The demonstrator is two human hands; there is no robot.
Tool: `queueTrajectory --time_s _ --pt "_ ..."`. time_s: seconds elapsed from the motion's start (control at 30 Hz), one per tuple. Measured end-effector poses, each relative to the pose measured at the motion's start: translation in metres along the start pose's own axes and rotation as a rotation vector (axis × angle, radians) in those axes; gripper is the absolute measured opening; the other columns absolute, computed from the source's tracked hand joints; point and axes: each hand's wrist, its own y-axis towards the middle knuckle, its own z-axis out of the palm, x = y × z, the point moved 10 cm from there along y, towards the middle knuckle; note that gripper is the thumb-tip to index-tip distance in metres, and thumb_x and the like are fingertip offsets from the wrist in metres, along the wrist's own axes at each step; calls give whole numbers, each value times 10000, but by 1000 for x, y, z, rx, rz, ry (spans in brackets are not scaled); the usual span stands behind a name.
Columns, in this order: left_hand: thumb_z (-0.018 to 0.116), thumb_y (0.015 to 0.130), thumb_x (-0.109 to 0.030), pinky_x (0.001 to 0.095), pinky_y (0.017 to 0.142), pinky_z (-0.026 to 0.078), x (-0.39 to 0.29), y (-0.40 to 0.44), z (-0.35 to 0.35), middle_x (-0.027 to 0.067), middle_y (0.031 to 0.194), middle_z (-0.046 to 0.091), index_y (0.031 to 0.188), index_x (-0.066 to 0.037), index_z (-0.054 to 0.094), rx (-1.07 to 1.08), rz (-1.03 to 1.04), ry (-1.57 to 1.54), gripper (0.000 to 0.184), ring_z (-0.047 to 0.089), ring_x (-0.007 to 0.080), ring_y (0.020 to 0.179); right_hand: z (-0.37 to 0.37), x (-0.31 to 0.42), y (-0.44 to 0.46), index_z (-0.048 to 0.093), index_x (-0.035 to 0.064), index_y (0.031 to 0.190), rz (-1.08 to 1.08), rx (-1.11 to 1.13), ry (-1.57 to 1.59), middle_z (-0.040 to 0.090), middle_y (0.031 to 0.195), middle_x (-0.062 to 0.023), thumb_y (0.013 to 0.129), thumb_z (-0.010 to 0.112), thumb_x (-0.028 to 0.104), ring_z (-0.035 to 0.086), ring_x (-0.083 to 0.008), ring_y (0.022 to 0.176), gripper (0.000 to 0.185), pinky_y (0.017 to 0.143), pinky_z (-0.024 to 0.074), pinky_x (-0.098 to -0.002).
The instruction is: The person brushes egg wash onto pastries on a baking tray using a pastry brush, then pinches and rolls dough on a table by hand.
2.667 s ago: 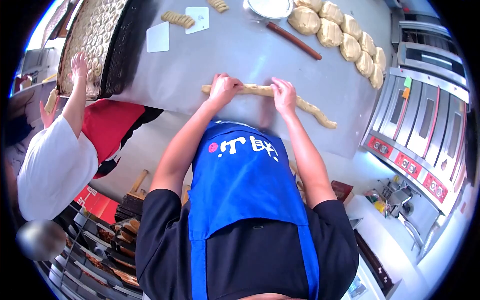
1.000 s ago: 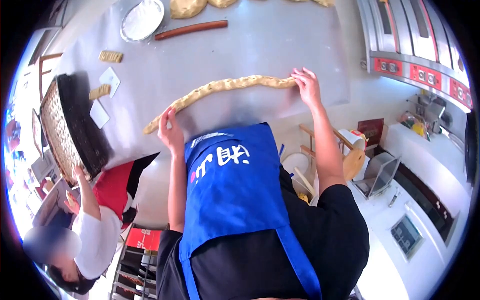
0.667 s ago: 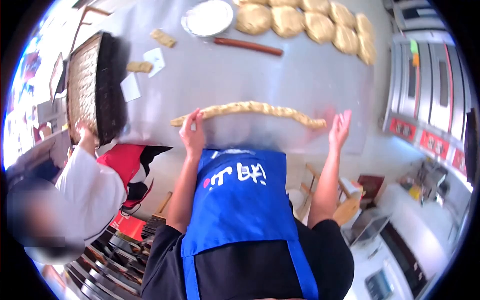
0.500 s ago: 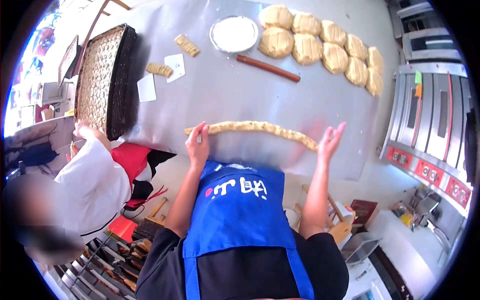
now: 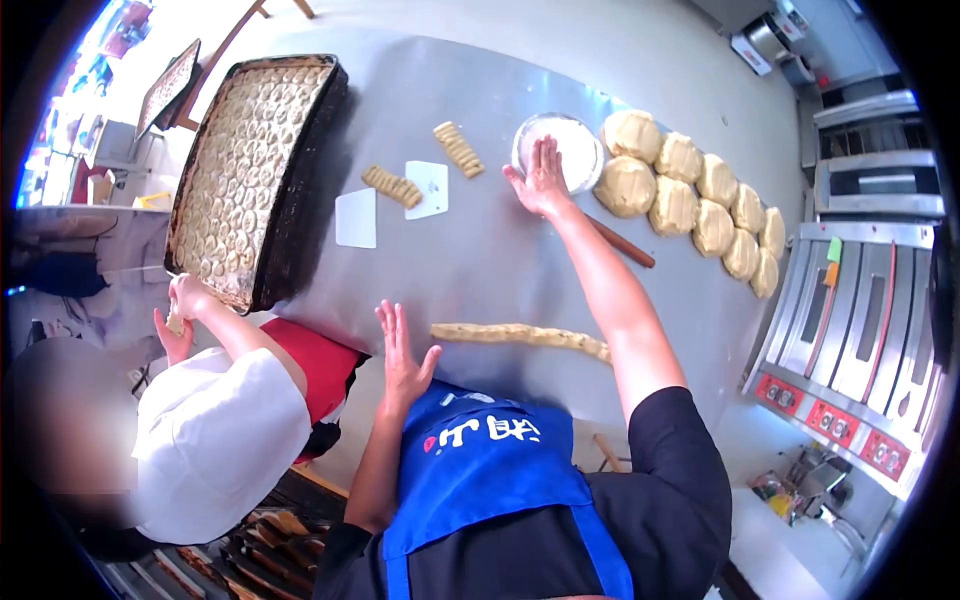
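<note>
A long thin dough rope (image 5: 520, 334) lies near the front edge of the metal table, its right end hidden behind my right forearm. My left hand (image 5: 402, 358) is open with fingers spread, just left of the rope and not touching it. Farther back, my right hand (image 5: 542, 178) reaches over a round bowl of white powder (image 5: 580, 150), fingers stretched out; contact with the powder cannot be made out. A brown rolling pin (image 5: 625, 244) lies beside the bowl, partly behind my right arm. Several rounded dough lumps (image 5: 628, 187) sit in two rows to its right.
A dark tray (image 5: 262, 180) full of small dough pieces stands at the left. Two white scrapers (image 5: 356, 219) and two ridged dough pieces (image 5: 459, 150) lie on the table (image 5: 450, 260). A co-worker in white (image 5: 220, 430) works by the tray. Ovens (image 5: 850, 320) are at the right.
My right hand has left the rope's right end and moved back to the powder bowl. My left hand has come off the rope and opened. The view has shifted, showing more of the tray.
</note>
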Motion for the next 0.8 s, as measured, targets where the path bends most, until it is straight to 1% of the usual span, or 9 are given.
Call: queueTrajectory --time_s 0.07,0.3,0.4,0.43,0.53,0.63,0.67,0.73,0.8 --pt "790 947 -381 575 1319 105 16 -7 -5 233 1797 -57 1732 -58 59 25 -72 -13 1119 -63 459 1653 11 0 16 45 -102 1673 29 72 -46 -29 1769 -302 1044 303 781 -51 -417 1656 1114 1348 13 -504" --pt "697 1000 -493 561 1322 64 21 13 16 233 1789 -132 1725 -58 -37 82 -105 -164 1120 -130 432 1649 23 -17 14 91 -76 1684 37 104 -132 -22 1779 -279 1061 327 753 -32 -403 1661 1064 1350 29 -470" --pt "581 1074 -503 532 1326 23 -18 47 39 228 1785 -154 1722 -55 -52 151 56 -224 1010 -150 421 1646 -10 -38 -1 198 -26 1693 34 -134 881 159 1784 -225 1108 430 633 133 -295 1662 912 1335 118 -380" --pt "581 1074 -503 532 1326 23 -24 61 48 228 1785 -154 1722 -55 -52 147 60 -226 1010 -150 421 1646 -25 -34 -16 198 -26 1693 30 -137 877 159 1784 -225 1108 430 633 133 -295 1662 912 1335 118 -380" --pt "342 1125 -614 471 1331 -32 -51 97 97 168 1798 -147 1721 -63 -52 234 -200 -938 902 -150 339 1655 -52 -34 -92 402 -46 1609 163 -174 1821 465 1645 -218 1083 266 746 447 -292 1519 960 1268 306 -422" --pt "276 1096 -719 458 1350 85 -73 137 157 115 1811 45 1727 -67 57 333 -583 -1626 934 51 301 1667 -59 10 -172 446 -88 1568 -27 -178 1519 521 1595 -226 1130 177 661 483 -314 1497 908 1295 273 -419" --pt "276 1096 -719 458 1350 85 -82 149 171 115 1811 45 1727 -67 57 337 -590 -1622 934 51 301 1667 -53 31 -199 442 -51 1587 -140 -131 1311 489 1626 -219 1145 200 619 424 -348 1537 838 1309 251 -460" --pt "294 1089 -729 451 1315 240 -81 142 208 90 1755 264 1718 -70 156 179 -949 -1691 921 290 287 1595 -56 65 -233 455 -26 1589 -260 -192 1028 471 1637 -222 1154 235 578 384 -382 1554 776 1305 253 -483" --pt "307 1086 -732 453 1290 282 -107 125 223 98 1714 336 1704 -70 199 312 -909 -1688 913 360 293 1550 -50 59 -251 467 -1 1591 -355 -251 735 454 1647 -226 1163 270 537 344 -416 1571 715 1302 254 -505"
